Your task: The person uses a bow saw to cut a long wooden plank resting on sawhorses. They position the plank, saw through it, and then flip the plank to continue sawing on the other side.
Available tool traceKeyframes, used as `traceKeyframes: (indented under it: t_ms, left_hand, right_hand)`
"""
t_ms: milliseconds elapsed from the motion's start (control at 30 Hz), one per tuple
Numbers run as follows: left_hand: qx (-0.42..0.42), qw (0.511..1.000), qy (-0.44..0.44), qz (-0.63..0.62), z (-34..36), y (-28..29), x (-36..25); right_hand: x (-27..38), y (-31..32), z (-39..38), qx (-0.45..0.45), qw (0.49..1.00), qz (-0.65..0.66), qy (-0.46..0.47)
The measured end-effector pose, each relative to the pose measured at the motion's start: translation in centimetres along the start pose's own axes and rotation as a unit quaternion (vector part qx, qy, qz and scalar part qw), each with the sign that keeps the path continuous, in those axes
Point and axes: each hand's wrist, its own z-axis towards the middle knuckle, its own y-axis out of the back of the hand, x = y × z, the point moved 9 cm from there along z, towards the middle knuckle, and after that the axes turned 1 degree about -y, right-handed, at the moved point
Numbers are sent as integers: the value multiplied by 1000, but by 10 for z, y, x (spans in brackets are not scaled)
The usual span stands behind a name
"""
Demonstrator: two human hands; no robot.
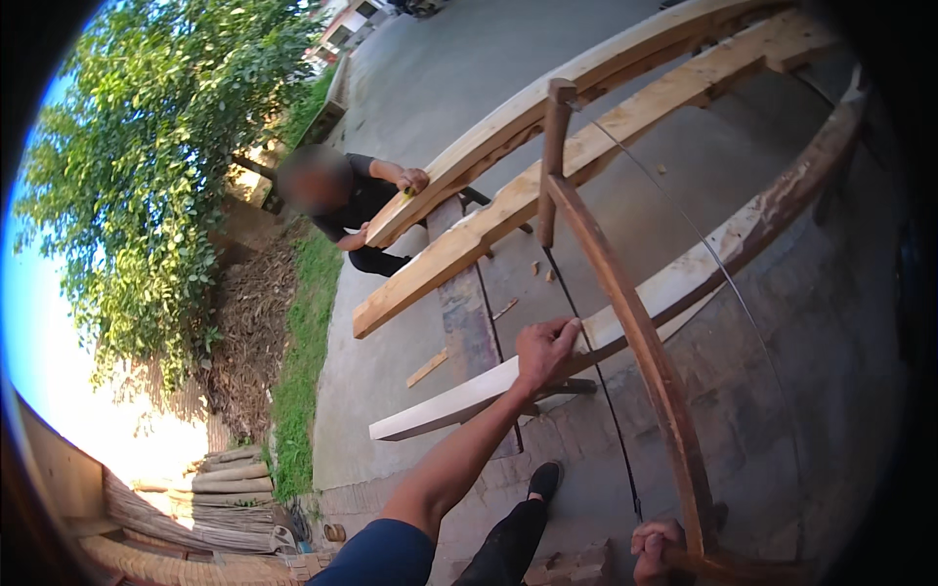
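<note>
My right hand (655, 549) is closed around the lower end of a wooden frame saw (625, 278). Its dark blade (591, 356) runs from the far end piece down to that hand, and a thin tension wire (705, 244) stretches along the other side. The blade crosses the nearest wooden beam (454, 396), whose sides look pale and freshly worked toward the left end; how deep it has cut, if at all, I cannot tell. Just left of the blade, my left hand (545, 354) grips the beam's top edge, thumb toward the blade.
Two more long beams (420, 293) (489, 156) lie beyond, propped on a low plank support (467, 313). A crouching co-worker (342, 205) has both hands on the farthest beam's end. Offcuts (427, 368) lie on the concrete. Grass, a leafy tree and stacked poles (230, 479) are at left.
</note>
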Motion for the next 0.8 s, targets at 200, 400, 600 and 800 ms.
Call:
traceKeyframes:
  t_ms: [200,400,600,800]
  left_hand:
    - [11,998,-8,-65,1,-18,19]
    - [9,998,-25,-58,0,-15,30]
    - [16,998,-5,-61,3,-13,24]
    - [6,997,-8,-82,-1,-15,22]
  right_hand:
    - [11,3,-1,19,996,38,78]
    - [20,-9,7,50,997,8,54]
    - [19,4,-10,42,997,13,58]
    - [39,17,-32,84,991,-40,95]
